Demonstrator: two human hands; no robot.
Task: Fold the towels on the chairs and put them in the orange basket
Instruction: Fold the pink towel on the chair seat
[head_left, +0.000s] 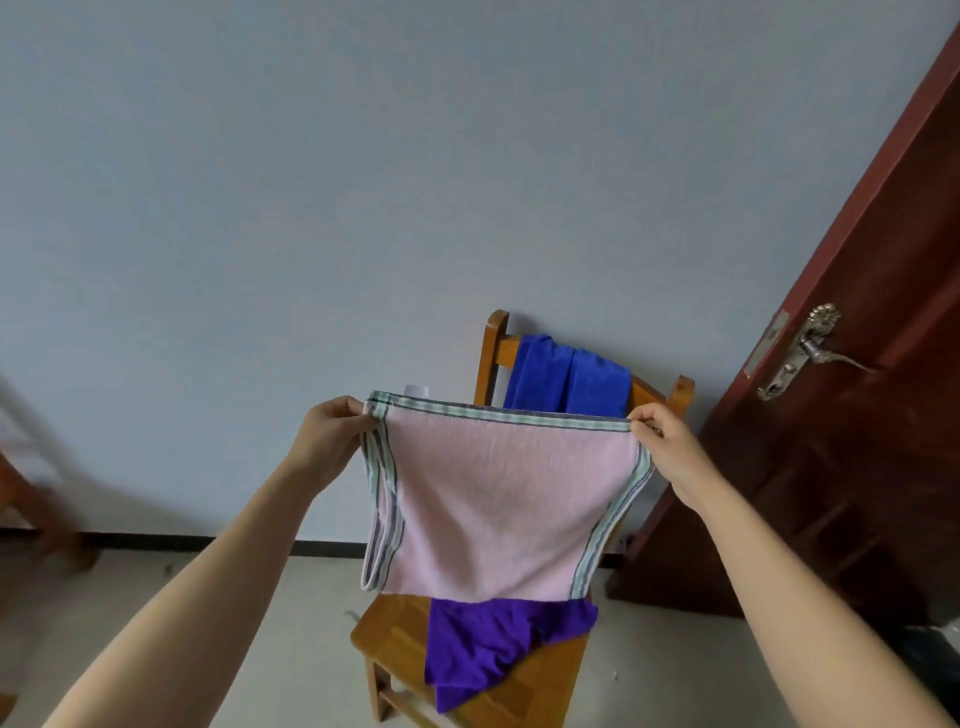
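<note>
A pink towel (498, 499) with a green and grey striped border hangs in the air, stretched flat in front of me. My left hand (332, 436) pinches its top left corner and my right hand (667, 447) pinches its top right corner. Behind and below it stands a wooden chair (550, 680). A blue towel (566, 376) is draped over the chair's backrest. A purple towel (483, 649) lies crumpled on the seat, spilling over the front edge. No orange basket is in view.
A dark red wooden door (852, 467) with a metal handle (810, 348) stands open at the right. A pale wall (363, 182) rises behind the chair. Part of other wooden furniture (31, 509) shows blurred at the far left. The floor (260, 623) is light tile.
</note>
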